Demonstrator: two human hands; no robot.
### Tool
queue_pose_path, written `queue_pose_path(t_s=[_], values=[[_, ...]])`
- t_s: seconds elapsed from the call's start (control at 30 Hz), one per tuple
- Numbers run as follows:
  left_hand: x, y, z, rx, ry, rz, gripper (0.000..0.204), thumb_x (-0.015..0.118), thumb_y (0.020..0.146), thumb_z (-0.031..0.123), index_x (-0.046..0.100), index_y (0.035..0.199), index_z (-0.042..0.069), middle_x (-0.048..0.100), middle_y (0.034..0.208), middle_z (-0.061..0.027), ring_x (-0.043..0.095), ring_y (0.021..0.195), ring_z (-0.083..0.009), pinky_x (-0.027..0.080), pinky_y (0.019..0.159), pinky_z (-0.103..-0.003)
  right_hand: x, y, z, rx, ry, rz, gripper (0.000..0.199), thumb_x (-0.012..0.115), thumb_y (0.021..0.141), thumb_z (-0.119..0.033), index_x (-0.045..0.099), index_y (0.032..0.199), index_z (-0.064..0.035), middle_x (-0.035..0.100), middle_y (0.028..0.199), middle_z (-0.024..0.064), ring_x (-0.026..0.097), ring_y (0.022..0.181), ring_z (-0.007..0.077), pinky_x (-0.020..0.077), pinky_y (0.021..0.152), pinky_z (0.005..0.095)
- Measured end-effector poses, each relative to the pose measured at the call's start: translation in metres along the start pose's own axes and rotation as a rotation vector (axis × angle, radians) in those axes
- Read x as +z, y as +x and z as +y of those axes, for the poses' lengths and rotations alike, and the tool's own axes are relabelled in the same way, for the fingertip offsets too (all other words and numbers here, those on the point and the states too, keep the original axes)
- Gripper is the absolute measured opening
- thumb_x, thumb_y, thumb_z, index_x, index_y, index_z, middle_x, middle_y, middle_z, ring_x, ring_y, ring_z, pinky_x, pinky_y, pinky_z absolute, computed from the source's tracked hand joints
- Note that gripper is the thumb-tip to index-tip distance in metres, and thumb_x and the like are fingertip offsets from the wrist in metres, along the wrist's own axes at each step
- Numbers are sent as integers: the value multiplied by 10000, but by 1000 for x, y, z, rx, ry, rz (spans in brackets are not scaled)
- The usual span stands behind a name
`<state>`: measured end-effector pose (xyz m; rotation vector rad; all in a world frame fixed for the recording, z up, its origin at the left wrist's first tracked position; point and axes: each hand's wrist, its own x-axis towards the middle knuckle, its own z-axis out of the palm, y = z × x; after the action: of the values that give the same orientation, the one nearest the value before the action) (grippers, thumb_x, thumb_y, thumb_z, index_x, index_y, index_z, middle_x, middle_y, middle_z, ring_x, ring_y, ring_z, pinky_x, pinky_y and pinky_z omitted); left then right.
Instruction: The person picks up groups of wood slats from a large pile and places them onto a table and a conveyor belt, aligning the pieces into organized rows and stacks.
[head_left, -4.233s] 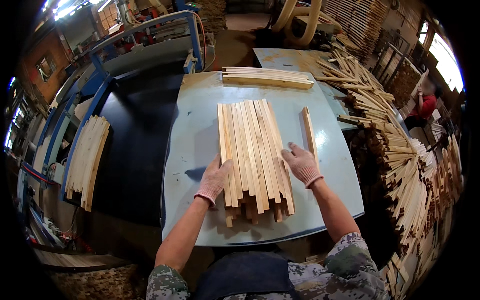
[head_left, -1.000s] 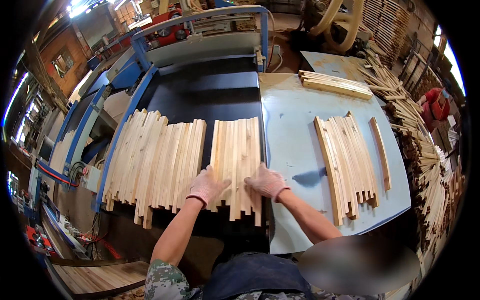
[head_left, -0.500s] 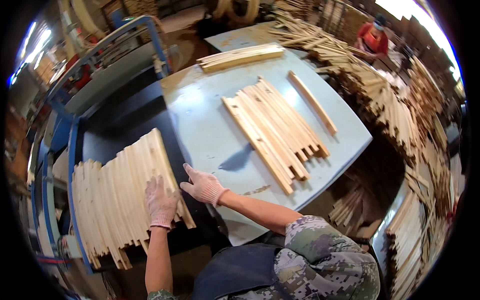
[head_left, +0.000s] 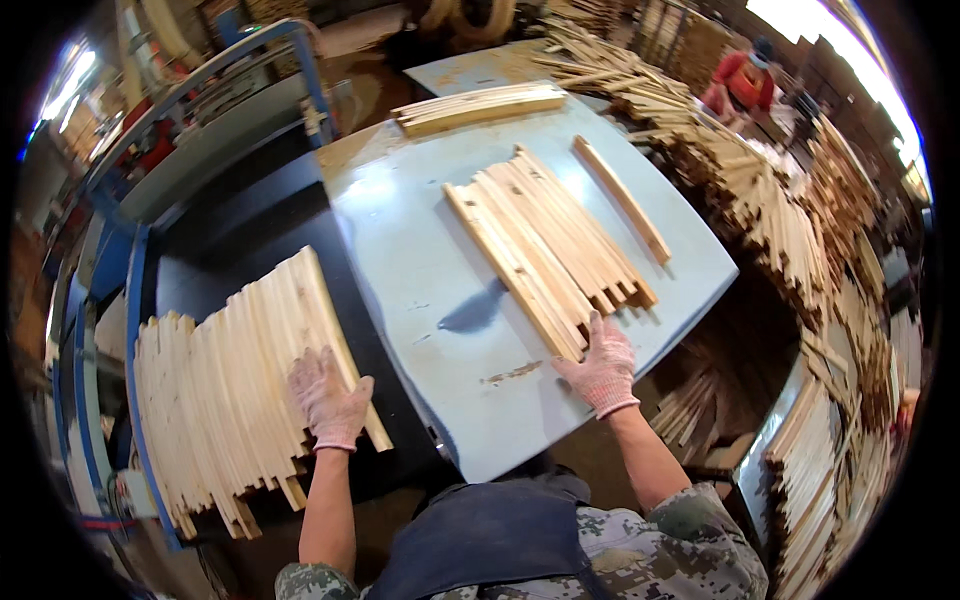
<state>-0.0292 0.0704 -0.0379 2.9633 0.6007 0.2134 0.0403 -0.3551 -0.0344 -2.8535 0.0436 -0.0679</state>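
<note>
My left hand (head_left: 328, 398), in a pale knit glove, lies with fingers spread on a row of wooden strips (head_left: 215, 390). That row sits side by side on the black bed (head_left: 240, 240) of a blue-framed machine, its ends uneven. My right hand (head_left: 605, 372), gloved too, rests at the near end of a second group of strips (head_left: 545, 235) on the pale blue tabletop (head_left: 410, 270). Its thumb points left and its fingers are apart, touching the strip ends. One single strip (head_left: 622, 200) lies apart, to the right of that group.
A small stack of strips (head_left: 480, 108) lies at the table's far edge. Large heaps of strips (head_left: 770, 200) run along the right side. A person in red (head_left: 742, 88) is beyond them. The machine's blue frame (head_left: 140, 310) borders the left. More strips (head_left: 830, 480) lie at lower right.
My right hand has moved right, from beside the left row across to the near end of the strips on the table. My left hand stays on its row.
</note>
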Motion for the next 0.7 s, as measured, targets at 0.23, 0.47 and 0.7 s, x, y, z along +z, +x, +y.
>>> queue_pose_path(t_s=[0.23, 0.47, 0.7], values=[[0, 1, -3, -1, -51, 12, 907, 773, 827, 515, 522, 1578, 73, 416, 1665, -280, 322, 1578, -449, 154, 1328, -544, 6, 8, -43, -111, 19, -43, 1045, 859, 710, -505, 503, 1534, 29, 593, 1319, 245, 589, 1231, 424, 492, 1084, 521], [-6, -1, -4, -9, -84, 23, 889, 777, 836, 501, 523, 1566, 61, 417, 1657, -274, 320, 1567, -454, 148, 1321, -559, 46, 79, -126, -91, 20, 5, 1099, 841, 706, -543, 465, 1591, -12, 584, 1298, 255, 612, 1196, 414, 522, 1039, 501], [7, -5, -16, -36, -160, 77, 797, 645, 966, 540, 510, 1581, 52, 427, 1666, -267, 342, 1572, -446, 130, 1324, -574, 44, 7, -269, -306, 23, -221, 1115, 798, 792, -662, 431, 1608, 2, 589, 1311, 249, 592, 1246, 419, 504, 1075, 488]])
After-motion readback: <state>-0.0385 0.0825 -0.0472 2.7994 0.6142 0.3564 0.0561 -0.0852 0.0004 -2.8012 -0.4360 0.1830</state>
